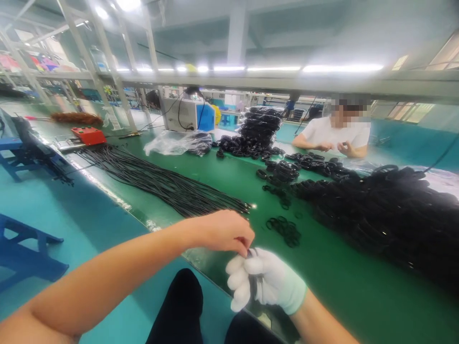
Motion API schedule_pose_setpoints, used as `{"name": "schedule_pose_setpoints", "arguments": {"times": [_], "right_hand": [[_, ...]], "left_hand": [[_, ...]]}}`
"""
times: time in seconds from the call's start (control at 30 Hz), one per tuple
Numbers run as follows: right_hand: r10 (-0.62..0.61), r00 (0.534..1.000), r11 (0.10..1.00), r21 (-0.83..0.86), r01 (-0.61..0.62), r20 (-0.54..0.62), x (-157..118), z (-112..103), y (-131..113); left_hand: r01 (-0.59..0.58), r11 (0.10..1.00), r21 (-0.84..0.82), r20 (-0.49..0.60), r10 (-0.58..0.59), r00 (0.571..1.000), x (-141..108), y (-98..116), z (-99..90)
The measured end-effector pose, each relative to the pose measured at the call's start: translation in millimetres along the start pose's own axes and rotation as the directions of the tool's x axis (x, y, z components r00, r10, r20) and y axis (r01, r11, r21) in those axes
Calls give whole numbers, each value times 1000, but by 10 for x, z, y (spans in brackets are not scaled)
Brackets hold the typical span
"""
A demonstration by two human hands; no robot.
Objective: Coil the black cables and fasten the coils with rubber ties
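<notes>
Bare left hand point(227, 234) and white-gloved right hand point(267, 279) are together, both gripping a dark narrow strip point(253, 287), probably mid-piece, can't tell if the heaped black loops point(376, 210) are done.

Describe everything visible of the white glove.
The white glove is worn on the right hand. It looks like soft fabric, with a pale green tint toward the cuff, where the bare forearm begins. Its fingers are curled toward the palm around a dark strip-like piece, thumb side up. It is near the front edge of the green worktop. The bare left hand meets its thumb side; exact contact is unclear.
</notes>
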State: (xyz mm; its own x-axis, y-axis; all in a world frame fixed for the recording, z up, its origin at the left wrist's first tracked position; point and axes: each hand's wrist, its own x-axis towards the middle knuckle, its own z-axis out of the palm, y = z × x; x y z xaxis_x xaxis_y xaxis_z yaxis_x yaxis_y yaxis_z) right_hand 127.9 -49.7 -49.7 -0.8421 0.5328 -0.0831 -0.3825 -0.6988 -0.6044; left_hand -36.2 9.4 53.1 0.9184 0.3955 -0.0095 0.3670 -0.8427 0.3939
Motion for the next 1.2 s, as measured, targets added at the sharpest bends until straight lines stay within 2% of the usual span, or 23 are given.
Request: {"name": "schedule_pose_setpoints", "arguments": {"times": [0.03, 0.1, 0.13, 0.2, 0.27, 0.37, 0.43, 0.47, 0.53, 0.67, 0.77, 0.83, 0.9, 1.0, 1.13, 1.2], "right_hand": [[1, 1000, 1000, 17, -1, 9, -7, -1, 7], [-1, 1000, 999, 55, 0, 9, -13, 7, 20], [-6, 1000, 998, 68, 6, 1, -13, 16, 24], [-21, 999, 997, 74, 23, -30, -5, 39, 23], [-49, 996, 996, 64, 54, -70, 7, 66, 10], [-102, 987, 994, 21, 106, -122, 25, 92, -25], [-140, 980, 990, -34, 137, -139, 34, 93, -47], [-158, 977, 986, -71, 149, -141, 35, 90, -56], [-184, 972, 977, -137, 165, -143, 35, 84, -72], [-202, 973, 960, -221, 173, -116, 26, 109, -115], [-181, 982, 940, -304, 156, -58, 12, 160, -171], [-164, 986, 924, -352, 152, -4, -3, 196, -210], [-135, 990, 908, -393, 142, 45, -22, 227, -240], [-81, 993, 884, -454, 111, 85, -45, 262, -266], [-75, 994, 851, -516, 103, 75, -62, 299, -284], [-63, 996, 837, -540, 90, 69, -77, 319, -298]], "left_hand": [[59, 985, -165, 37, -54, 998, 2, -32, 2], [174, 876, -450, 81, -154, 985, -13, -107, 63], [206, 810, -550, 77, -197, 977, -29, -138, 116], [201, 699, -686, 4, -272, 962, -68, -166, 249], [148, 627, -764, -110, -353, 929, -103, -143, 390], [67, 588, -806, -280, -478, 832, -117, -55, 575], [29, 576, -817, -350, -536, 768, -105, -2, 674], [17, 562, -827, -361, -555, 750, -99, 14, 716], [5, 512, -859, -338, -575, 745, -95, 23, 784], [-18, 382, -924, -247, -560, 791, -131, -13, 864], [-46, 332, -942, -222, -514, 829, -169, -24, 887], [-53, 351, -935, -229, -483, 845, -186, -3, 891], [-46, 437, -898, -275, -478, 834, -194, 36, 895], [-23, 577, -817, -377, -503, 778, -187, 111, 922], [-26, 650, -760, -499, -557, 664, -150, 201, 1008], [-26, 695, -719, -551, -546, 631, -133, 226, 1042]]}}
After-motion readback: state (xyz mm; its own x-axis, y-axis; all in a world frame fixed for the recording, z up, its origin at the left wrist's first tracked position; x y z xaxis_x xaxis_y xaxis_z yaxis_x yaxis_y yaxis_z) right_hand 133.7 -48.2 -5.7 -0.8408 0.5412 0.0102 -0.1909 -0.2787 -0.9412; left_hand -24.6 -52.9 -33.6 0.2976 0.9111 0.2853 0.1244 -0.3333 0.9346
